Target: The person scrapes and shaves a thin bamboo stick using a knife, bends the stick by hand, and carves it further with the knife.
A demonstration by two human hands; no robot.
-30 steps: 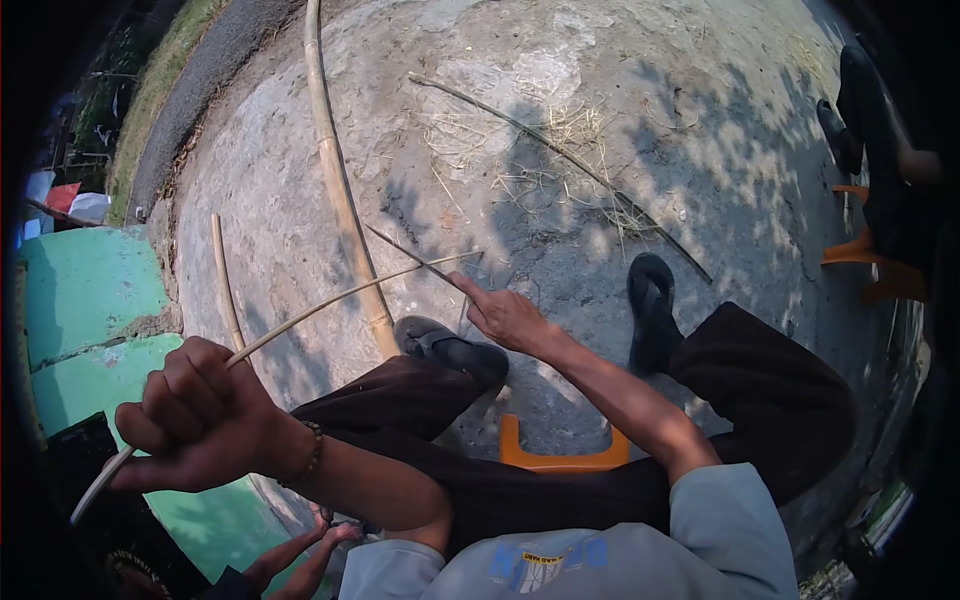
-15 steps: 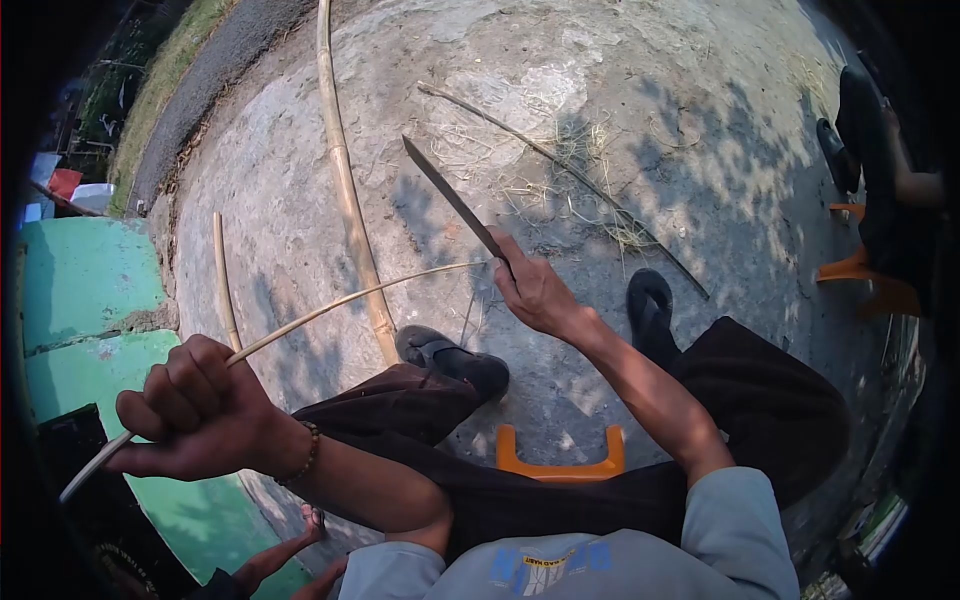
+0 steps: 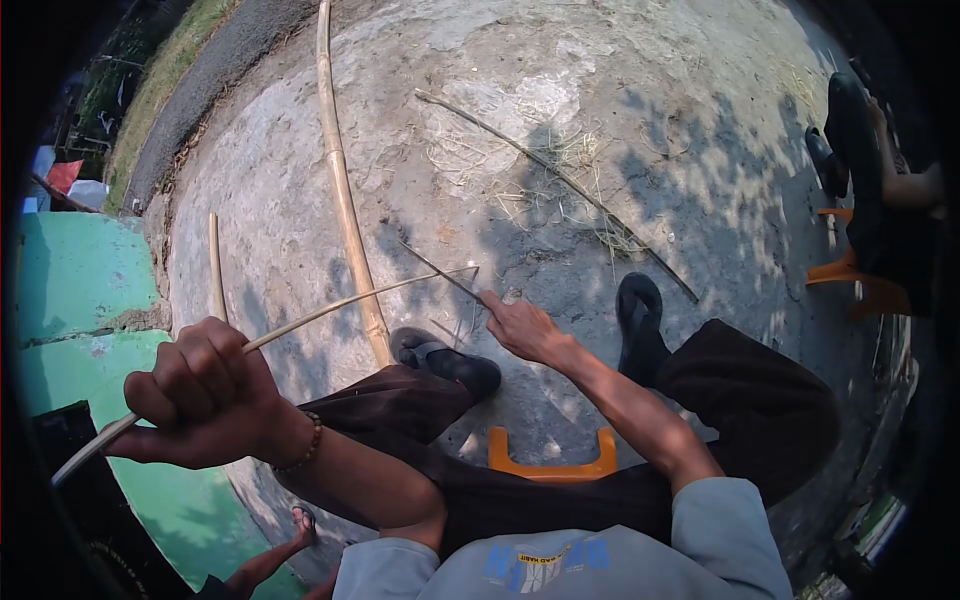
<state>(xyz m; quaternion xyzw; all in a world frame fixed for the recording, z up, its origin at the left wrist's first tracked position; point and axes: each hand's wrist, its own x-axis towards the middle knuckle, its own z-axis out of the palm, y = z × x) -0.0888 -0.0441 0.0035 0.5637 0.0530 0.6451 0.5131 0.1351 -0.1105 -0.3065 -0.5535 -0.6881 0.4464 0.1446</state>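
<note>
In my left hand (image 3: pixel 205 400), at the left, a long thin bamboo strip (image 3: pixel 310 316) is gripped in a closed fist. Its pale lower end sticks out past my thumb, and its slightly bowed far part reaches across in front of me. My right hand (image 3: pixel 530 330) is closed around a long-bladed knife (image 3: pixel 420 255), whose handle is mostly hidden by the fingers. The blade shows narrow, almost edge-on, and crosses the strip near its far end. Whether the two touch I cannot tell.
A thick bamboo pole (image 3: pixel 345 190) lies on the concrete, with a shorter piece (image 3: pixel 216 265) to its left. A thin dark stick (image 3: pixel 560 172) lies among pale shavings (image 3: pixel 520 207). An orange stool (image 3: pixel 550 470) is under me. Other people's legs show right and lower left, beside a green ledge (image 3: pixel 85 255).
My right hand has turned the knife from its broad side to nearly edge-on, lowering the blade across the strip's far end. My left hand keeps its hold, slightly shifted.
</note>
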